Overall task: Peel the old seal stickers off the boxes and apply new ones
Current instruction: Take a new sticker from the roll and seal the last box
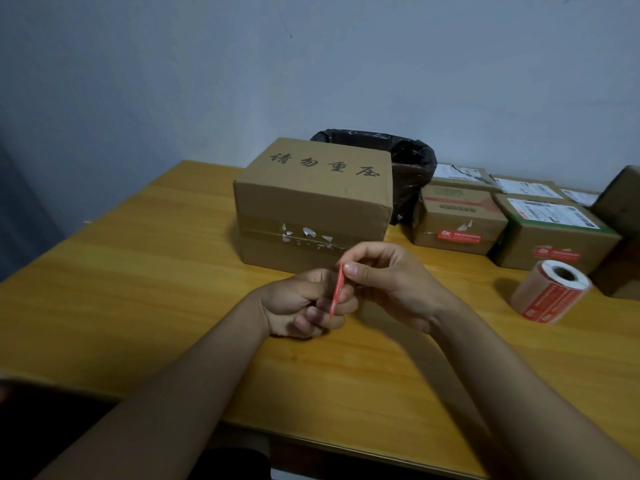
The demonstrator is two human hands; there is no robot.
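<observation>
At the surface's centre both hands pinch a red sticker — left hand low, right hand high — box at twelve o'clock, roll at three.

There is one view only, from the person's head, looking forward and down across the wooden surface toward the wall. The large cardboard box sits just ahead of centre, fairly near. Forearms rise from the bottom edge and meet close in front of that box.
</observation>
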